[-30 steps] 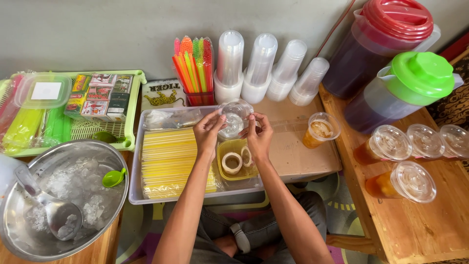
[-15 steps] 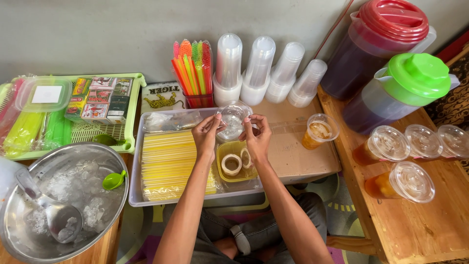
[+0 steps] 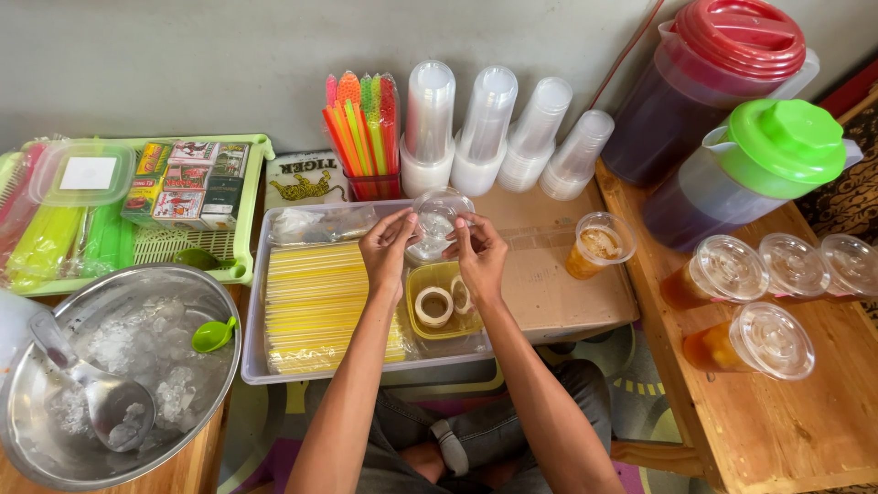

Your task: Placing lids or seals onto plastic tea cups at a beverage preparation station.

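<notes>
Fingers point(image 3: 395, 240) of the left hand point(image 3: 382, 252) and of the right hand point(image 3: 479, 259) pinch the opposite rims of a clear plastic dome lid point(image 3: 439, 215), held in the air above the far end of the grey tray point(image 3: 259, 366). Just nearer the person than the lid, inside the tray, sits a yellow tub point(image 3: 444, 304) with tape rolls; left of the tub lie yellow straws point(image 3: 315, 306). Judged risk: the thin lid is gripped only at its edges, so a squeeze could buckle it or let it spring free, dropping onto the tub or towards the open cup of tea point(image 3: 594, 245) standing right of the tray on cardboard. Thin lids also tend to stick in pairs, and two may be lifted as one. Compared with a second ago, the hands sit slightly nearer the person, and the lid is tilted more towards the camera.
</notes>
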